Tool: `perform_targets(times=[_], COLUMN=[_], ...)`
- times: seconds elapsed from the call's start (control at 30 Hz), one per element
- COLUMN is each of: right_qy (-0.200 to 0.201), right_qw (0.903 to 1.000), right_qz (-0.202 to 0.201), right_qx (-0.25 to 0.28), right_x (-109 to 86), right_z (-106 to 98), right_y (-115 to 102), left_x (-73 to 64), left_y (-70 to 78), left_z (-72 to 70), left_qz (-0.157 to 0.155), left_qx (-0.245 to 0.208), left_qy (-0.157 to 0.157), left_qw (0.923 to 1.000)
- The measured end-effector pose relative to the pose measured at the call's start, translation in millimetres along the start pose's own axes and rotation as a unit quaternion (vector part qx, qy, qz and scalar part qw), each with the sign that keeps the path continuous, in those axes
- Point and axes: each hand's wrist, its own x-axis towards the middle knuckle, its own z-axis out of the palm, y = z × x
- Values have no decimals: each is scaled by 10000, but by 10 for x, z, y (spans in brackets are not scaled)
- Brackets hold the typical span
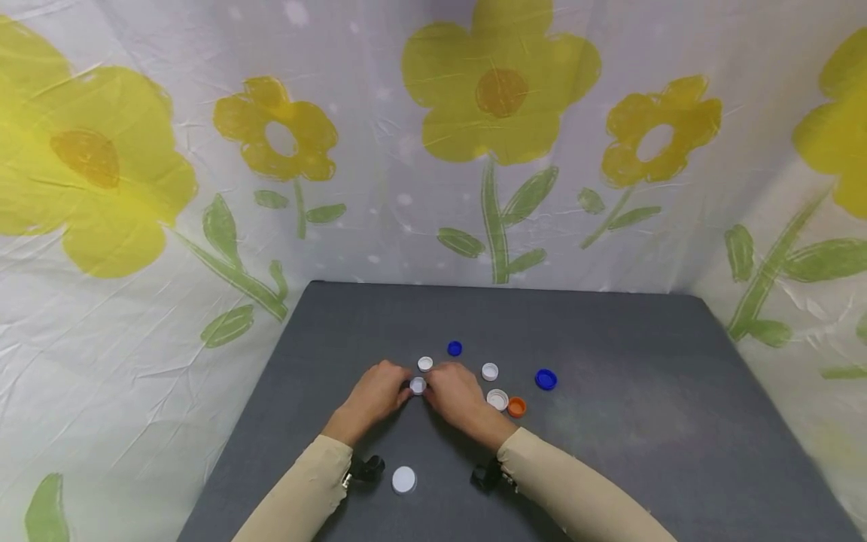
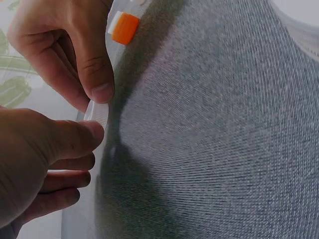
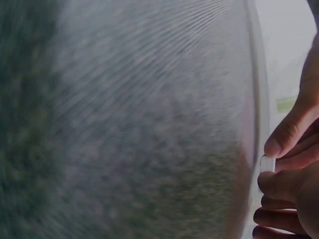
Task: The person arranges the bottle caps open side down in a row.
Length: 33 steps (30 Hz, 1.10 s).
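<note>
Nearest the camera, two beige sleeves (image 1: 298, 493) slant in from 7 and 5 o'clock. From 9 o'clock the left hand (image 1: 375, 394) and from 3 o'clock the right hand (image 1: 460, 395) pinch a small white cap (image 1: 418, 386) between their fingertips. A slack or uneven squeeze could make it flip or skid toward the neighbouring cap (image 1: 424, 363) at 12 o'clock. Its round face points toward the head camera; being a disc, it shows no long axis.
</note>
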Motion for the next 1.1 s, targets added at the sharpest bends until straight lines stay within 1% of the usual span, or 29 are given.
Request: perform_targets(times=[0.17, 0.3, 0.43, 0.53, 0.7, 0.87, 1.0, 1.1], right_qy=[140, 229, 263, 405, 574, 535, 655, 802], right_qw=[9992, 9973, 9951, 9935, 9919, 9908, 9881, 9846], right_qz=[-137, -339, -410, -440, -484, -616, -759, -754], right_qx=[355, 610, 865, 973, 1024, 1077, 1168, 1360], right_x=[-18, -62, -125, -185, -310, -469, -583, -661], right_z=[-109, -216, -321, -407, -559, -692, -779, -818], right_y=[16, 37, 53, 58, 60, 72, 79, 95], left_x=[-17, -17, -21, -36, -78, -127, -145, -148], left_y=[21, 65, 142, 216, 339, 449, 525, 576], left_z=[-65, -146, -247, -325, -418, -472, -516, -537], left_qz=[180, 304, 445, 611, 911, 1250, 1466, 1607], left_qx=[61, -26, -136, -181, -395, -585, -742, -876], left_qy=[151, 219, 258, 348, 467, 395, 364, 391], left_qw=[9997, 9993, 9986, 9974, 9940, 9896, 9857, 9823])
